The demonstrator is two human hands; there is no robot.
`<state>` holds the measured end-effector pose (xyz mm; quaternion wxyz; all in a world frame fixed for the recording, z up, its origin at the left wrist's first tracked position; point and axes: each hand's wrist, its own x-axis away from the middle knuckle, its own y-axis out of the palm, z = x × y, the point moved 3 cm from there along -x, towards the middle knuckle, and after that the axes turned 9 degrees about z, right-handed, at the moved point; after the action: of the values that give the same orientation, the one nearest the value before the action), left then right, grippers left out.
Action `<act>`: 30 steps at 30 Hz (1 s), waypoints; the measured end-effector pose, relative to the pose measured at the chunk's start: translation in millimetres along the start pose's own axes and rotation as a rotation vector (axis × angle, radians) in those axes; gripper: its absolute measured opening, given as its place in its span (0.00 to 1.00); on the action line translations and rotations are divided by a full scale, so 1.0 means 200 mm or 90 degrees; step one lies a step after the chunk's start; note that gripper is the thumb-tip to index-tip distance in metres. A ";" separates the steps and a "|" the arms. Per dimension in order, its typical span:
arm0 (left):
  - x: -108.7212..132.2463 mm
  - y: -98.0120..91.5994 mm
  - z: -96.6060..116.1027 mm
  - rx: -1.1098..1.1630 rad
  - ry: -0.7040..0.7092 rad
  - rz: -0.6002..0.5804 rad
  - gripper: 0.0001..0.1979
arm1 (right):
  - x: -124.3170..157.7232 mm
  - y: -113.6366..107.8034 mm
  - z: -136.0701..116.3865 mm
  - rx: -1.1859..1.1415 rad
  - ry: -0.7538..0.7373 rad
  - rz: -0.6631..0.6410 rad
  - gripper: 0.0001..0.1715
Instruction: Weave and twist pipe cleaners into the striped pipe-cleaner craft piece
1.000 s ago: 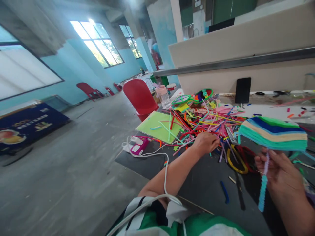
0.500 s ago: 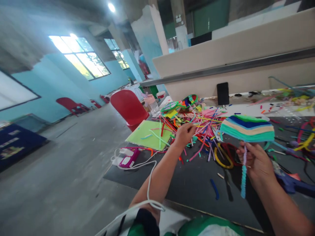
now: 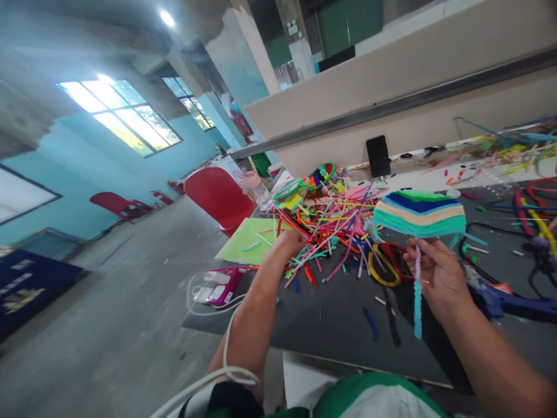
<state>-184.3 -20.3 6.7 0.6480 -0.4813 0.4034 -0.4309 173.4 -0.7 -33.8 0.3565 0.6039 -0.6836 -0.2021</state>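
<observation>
My right hand [image 3: 439, 270] is closed on the twisted lilac and aqua handle of a striped pipe-cleaner fan [image 3: 420, 215]. The fan's rounded head stands above my fingers, in bands of green, dark blue, light blue, cream and teal. The handle's aqua end hangs down below my grip. My left hand [image 3: 292, 244] reaches into the left side of a tangled heap of pipe cleaners [image 3: 343, 212], mostly pink, red and teal. Its fingertips are hidden among the strands. Between my hands, scissors [image 3: 385, 273] with yellow and red handle loops lie on the dark table.
A light green sheet [image 3: 235, 244] lies left of the heap, behind a magenta power strip [image 3: 226, 287] with a white cable. That cable loops over my left forearm. A dark blue glue gun [image 3: 509, 302] lies right of my right hand. A phone [image 3: 378, 155] leans against the partition.
My left hand has moved left and lower, from above the heap into its left side. My right hand still holds the fan, and the whole view has shifted slightly.
</observation>
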 end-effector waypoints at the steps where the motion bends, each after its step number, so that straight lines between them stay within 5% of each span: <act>1: 0.02 0.04 -0.04 -0.028 -0.021 -0.010 0.03 | 0.00 0.00 0.00 -0.003 -0.001 -0.002 0.14; 7: 0.10 0.12 -0.14 -0.094 -0.065 -0.011 0.05 | 0.00 0.00 -0.01 -0.009 -0.011 0.007 0.12; 16: 0.04 -0.13 -0.25 -0.078 -0.111 0.181 0.16 | 0.00 0.00 -0.03 -0.024 -0.016 0.043 0.14; 21: -0.11 -0.15 0.04 0.058 0.053 0.300 0.17 | 0.00 0.01 -0.03 -0.029 -0.008 0.056 0.15; 26: -0.35 0.01 0.40 -0.013 0.197 0.125 0.15 | -0.02 0.00 -0.02 -0.031 -0.022 0.041 0.14; 30: -0.48 0.15 0.48 -0.074 0.172 0.068 0.09 | -0.03 -0.02 -0.04 -0.047 -0.043 0.054 0.14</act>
<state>-118.9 102.7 8.3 0.5810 -0.4332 0.5363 -0.4326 182.2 5.6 -33.8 0.3637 0.5539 -0.7120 -0.2322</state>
